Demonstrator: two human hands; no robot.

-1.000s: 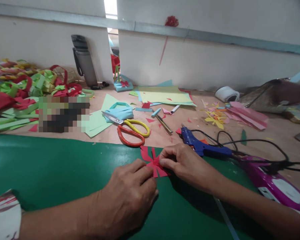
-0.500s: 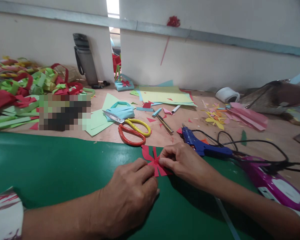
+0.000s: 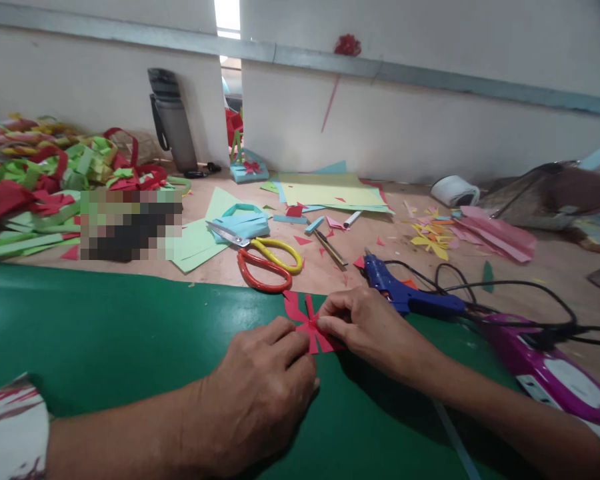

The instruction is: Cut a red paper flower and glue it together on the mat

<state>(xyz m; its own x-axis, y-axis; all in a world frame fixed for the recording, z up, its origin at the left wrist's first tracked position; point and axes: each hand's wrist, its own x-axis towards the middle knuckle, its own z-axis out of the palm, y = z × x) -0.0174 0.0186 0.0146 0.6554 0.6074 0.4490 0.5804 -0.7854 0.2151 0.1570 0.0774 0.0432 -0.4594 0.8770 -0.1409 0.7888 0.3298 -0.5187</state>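
Note:
A red paper flower [image 3: 310,325] with cut petals lies on the green mat [image 3: 145,333]. My left hand [image 3: 270,383] has its fingers bent and closed at the flower's lower left edge; its fingertips are partly hidden. From the right, my right hand [image 3: 363,327] pinches the paper near the flower's centre with thumb and forefinger. Just behind the flower lie scissors [image 3: 265,263] with one red and one yellow handle. A blue glue gun [image 3: 410,290] rests behind my right hand.
Behind are coloured paper sheets [image 3: 330,190], a cutter [image 3: 331,249] and scraps. Paper strips pile up at left near a grey bottle [image 3: 175,127]. Black cables and a magenta power strip [image 3: 550,370] lie at right, beyond my right forearm.

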